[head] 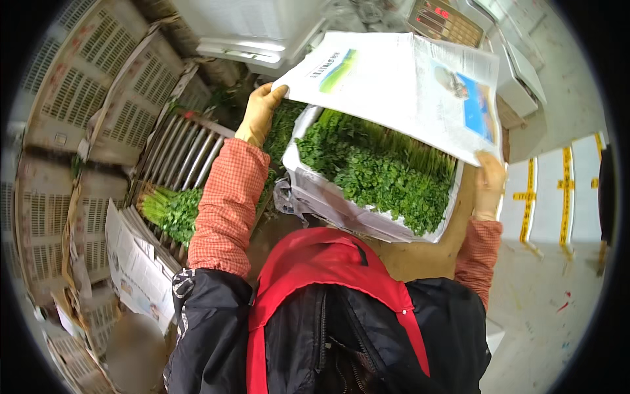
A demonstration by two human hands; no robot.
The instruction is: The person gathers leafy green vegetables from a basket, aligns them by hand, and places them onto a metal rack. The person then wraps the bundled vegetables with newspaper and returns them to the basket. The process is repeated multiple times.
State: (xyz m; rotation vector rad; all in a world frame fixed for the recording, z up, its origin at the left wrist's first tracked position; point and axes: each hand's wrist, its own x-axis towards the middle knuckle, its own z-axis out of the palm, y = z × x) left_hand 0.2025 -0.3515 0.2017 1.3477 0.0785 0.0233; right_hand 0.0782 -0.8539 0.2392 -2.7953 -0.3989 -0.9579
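My left hand (260, 112) pinches the near left corner of a sheet of newspaper (379, 83), and my right hand (489, 180) grips its near right corner. Between both hands the sheet is stretched out, over the far part of an open white foam box (325, 199). Leafy green herbs (389, 182) fill the box, with leaves towards me and stems towards the far side. The sheet hides the box's far edge. A digital scale's keypad and display unit (445, 22) shows just beyond the paper.
Metal rollers (182, 152) at the left carry a bunch of greens (174, 209); folded newspapers (140, 266) lie nearer me. Plastic crates (120, 79) line the far left. White foam boxes with yellow tape (546, 189) stand at the right. A white foam lid (241, 51) is beyond my left hand.
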